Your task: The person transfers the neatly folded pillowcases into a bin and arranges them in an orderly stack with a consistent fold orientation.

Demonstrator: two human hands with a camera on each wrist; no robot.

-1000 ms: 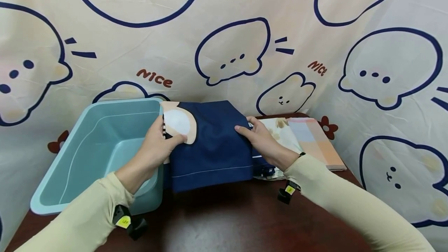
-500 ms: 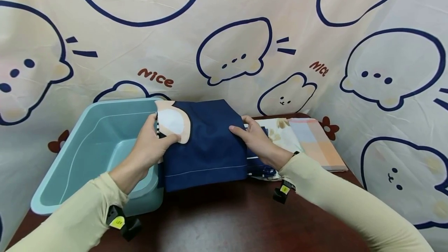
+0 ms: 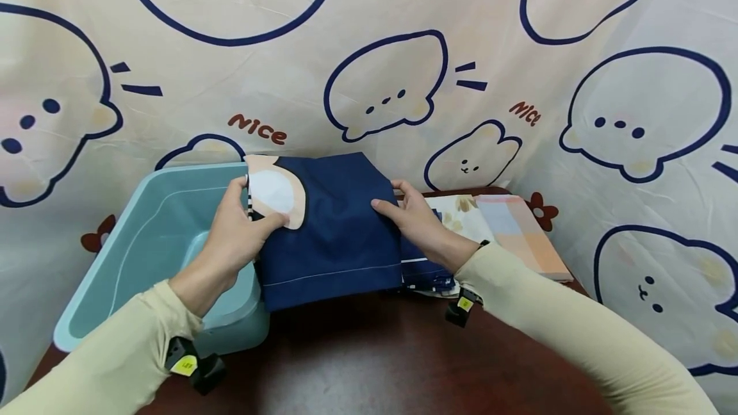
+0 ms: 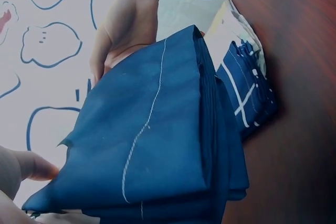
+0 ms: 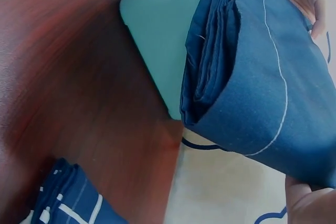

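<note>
A thick folded navy cloth [image 3: 340, 229], with a beige and white printed patch at its left end, is held up in the head view. My left hand [image 3: 239, 229] grips its left end, thumb on top of the print. At the right edge, my right hand [image 3: 418, 219] pinches it, thumb on the upper face. Several layers and a white stitched line show on the cloth [image 4: 142, 119] in the left wrist view. It overlaps the right rim of a blue-green plastic tub [image 3: 230, 328]; whether they touch I cannot tell. Fingers beneath the cloth are hidden.
Behind my right hand lie a folded navy cloth with white lines [image 3: 426, 271], a white floral cloth [image 3: 467, 216] and a pastel checked cloth [image 3: 524, 235]. They rest on a dark red-brown table [image 3: 392, 357]. A printed curtain [image 3: 380, 5] stands behind.
Both hands have carried the folded navy cloth left and slightly up, so it covers more of the tub's right side. More of the white-lined navy cloth shows. The grip looks the same.
</note>
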